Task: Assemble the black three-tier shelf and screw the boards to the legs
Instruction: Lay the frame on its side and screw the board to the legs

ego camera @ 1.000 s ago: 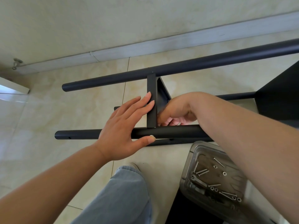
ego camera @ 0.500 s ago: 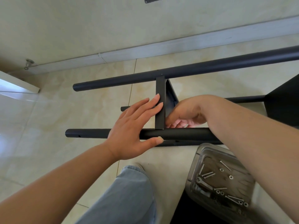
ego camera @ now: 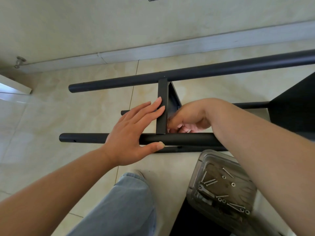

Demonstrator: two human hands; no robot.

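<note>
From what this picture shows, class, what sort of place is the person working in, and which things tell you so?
Probably a room in a home or flat, worked on at floor level. Glossy beige floor tiles meet a pale skirting board along a plain wall, and a metal doorstop sits by the wall at left.

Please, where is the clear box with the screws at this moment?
The clear box sits on the floor at lower right, just below the near black leg and under the right forearm.
</note>
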